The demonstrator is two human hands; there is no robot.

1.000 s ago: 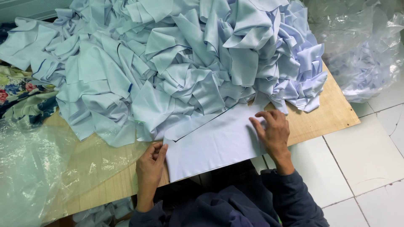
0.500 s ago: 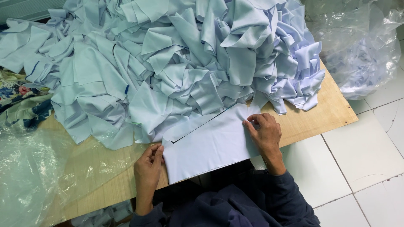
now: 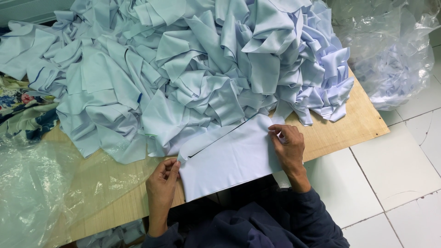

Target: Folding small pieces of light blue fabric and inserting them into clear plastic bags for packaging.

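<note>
A flat pale blue fabric piece point(image 3: 229, 158) lies spread at the near edge of a wooden board point(image 3: 349, 124). My left hand point(image 3: 163, 181) pinches its left corner between thumb and fingers. My right hand point(image 3: 287, 147) grips its right edge near the top corner. Behind the piece rises a big heap of crumpled pale blue fabric pieces point(image 3: 193, 69), touching its far edge.
A clear plastic bag holding more pale fabric point(image 3: 390, 59) sits on the white tiled floor point(image 3: 395, 174) at the right. Clear plastic sheeting point(image 3: 41, 193) covers the board's left end. Flowered cloth point(image 3: 18, 103) lies at the far left. My dark sleeves are at the bottom.
My right hand has slid left along the piece's right edge, drawing the piece narrower. My left hand has stayed on the left corner. The view shifted slightly.
</note>
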